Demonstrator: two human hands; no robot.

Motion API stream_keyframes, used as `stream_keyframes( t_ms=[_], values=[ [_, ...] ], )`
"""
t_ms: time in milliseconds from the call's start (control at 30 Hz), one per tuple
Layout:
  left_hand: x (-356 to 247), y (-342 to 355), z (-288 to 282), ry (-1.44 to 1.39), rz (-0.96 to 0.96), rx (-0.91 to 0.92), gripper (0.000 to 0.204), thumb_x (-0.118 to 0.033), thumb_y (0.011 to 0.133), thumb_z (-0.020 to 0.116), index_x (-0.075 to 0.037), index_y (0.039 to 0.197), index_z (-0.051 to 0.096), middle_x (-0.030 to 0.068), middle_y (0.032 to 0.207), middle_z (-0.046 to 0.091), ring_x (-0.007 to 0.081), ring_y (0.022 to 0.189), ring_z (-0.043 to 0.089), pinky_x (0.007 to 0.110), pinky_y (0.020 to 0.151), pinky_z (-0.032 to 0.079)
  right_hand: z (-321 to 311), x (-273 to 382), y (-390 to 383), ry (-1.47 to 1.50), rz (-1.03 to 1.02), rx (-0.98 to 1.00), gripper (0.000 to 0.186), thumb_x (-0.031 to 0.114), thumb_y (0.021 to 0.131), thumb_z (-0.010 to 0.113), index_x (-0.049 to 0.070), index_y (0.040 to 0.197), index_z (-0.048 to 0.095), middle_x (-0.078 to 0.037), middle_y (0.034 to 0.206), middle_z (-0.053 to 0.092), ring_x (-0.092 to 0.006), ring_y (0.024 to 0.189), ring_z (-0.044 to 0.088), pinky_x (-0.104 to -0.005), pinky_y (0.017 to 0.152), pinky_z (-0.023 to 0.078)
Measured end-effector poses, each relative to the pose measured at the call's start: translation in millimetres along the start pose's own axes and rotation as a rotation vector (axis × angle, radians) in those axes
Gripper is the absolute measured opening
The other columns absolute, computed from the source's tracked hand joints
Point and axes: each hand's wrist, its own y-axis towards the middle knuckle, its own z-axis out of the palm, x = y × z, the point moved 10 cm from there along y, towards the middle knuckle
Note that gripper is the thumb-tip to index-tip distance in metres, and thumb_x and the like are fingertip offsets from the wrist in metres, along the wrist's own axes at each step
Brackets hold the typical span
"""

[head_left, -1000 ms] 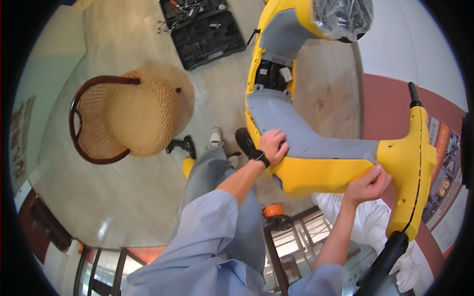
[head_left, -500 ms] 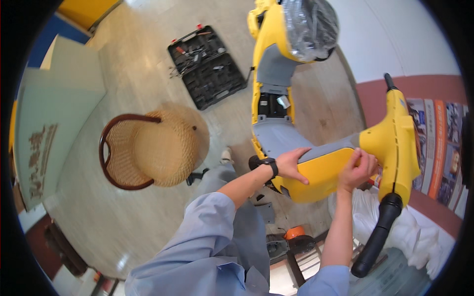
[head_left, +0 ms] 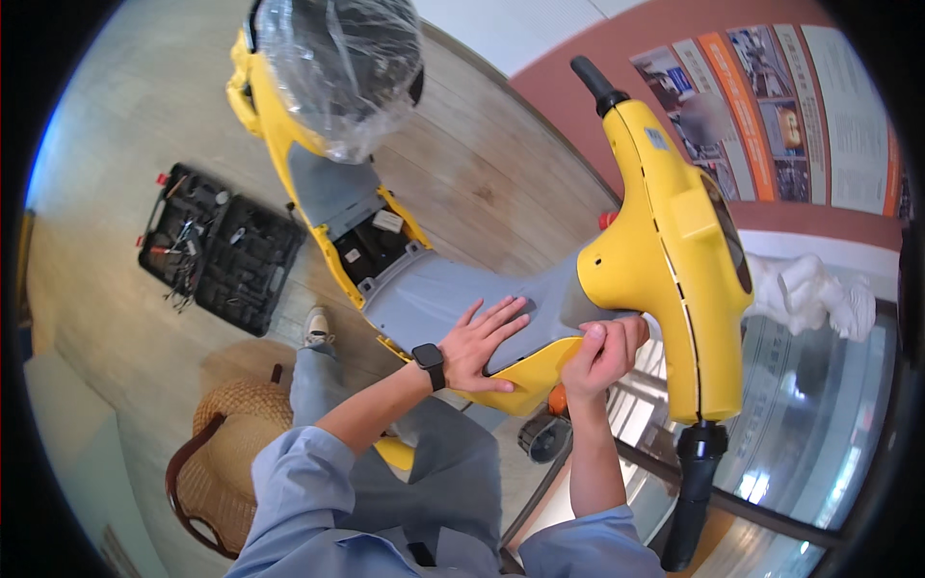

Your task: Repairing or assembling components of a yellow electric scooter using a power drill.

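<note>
A yellow and grey electric scooter (head_left: 436, 286) stands in front of me, its seat end far left and its handlebar near right. My left hand (head_left: 482, 347), with a dark watch at the wrist, lies flat with fingers spread over the grey footboard and the upper edge of a yellow side panel (head_left: 540, 371). At that panel's front end, below the scooter's yellow neck, my right hand (head_left: 605, 356) is closed around the edge; its fingertips are partly hidden. An uncovered compartment (head_left: 376, 246) with dark parts inside shows between footboard and seat.
Clear plastic wraps the seat (head_left: 342, 67). An open black tool case (head_left: 220, 249) lies on the floor at left, near a wicker chair (head_left: 226, 453). The handlebar's black grip (head_left: 689, 501) juts toward me. A glass-topped case (head_left: 800, 424) and white sculpture (head_left: 809, 294) stand at right.
My view has shifted, so the seat, tool case and chair sit farther left. The yellow side panel appears tilted differently under my hands. My left hand now reaches farther over the grey footboard.
</note>
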Motion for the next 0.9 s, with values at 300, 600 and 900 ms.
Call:
stream_keyframes(
  t_ms=[300, 600, 900],
  values=[
    [-3, -7, -12, -0.217, 0.311, -0.272, 0.086, -0.059, 0.083, 0.065, 0.009, 0.132, 0.043, 0.0300, 0.138, 0.045, 0.0446, 0.134, 0.041, 0.062, 0.114, 0.019, 1, 16, 13, -0.063, -0.027, -0.009, 0.023, 0.010, 0.088, 0.054, 0.007, 0.065, 0.051, -0.008, 0.066, 0.045, -0.0295, 0.066, 0.047, -0.0403, 0.075, 0.037],
    [-9, -6, -10, -0.154, 0.366, -0.311, 0.076, -0.047, 0.090, 0.060, 0.009, 0.136, 0.036, 0.0268, 0.131, 0.046, 0.0416, 0.119, 0.045, 0.047, 0.104, 0.032, -3, 36, -2, 0.048, -0.267, -0.172, 0.014, 0.013, 0.089, 0.062, 0.002, 0.082, 0.062, -0.010, 0.076, 0.055, -0.0290, 0.075, 0.052, -0.0376, 0.072, 0.041],
    [-7, 7, -3, -0.023, 0.374, -0.390, 0.071, -0.047, 0.087, 0.062, 0.007, 0.128, 0.041, 0.0216, 0.114, 0.051, 0.0386, 0.108, 0.048, 0.049, 0.095, 0.031, -9, 7, -5, -0.042, -0.163, -0.116, 0.017, 0.017, 0.086, 0.068, 0.001, 0.081, 0.066, -0.012, 0.080, 0.061, -0.0304, 0.081, 0.058, -0.0388, 0.075, 0.045]
  ],
)
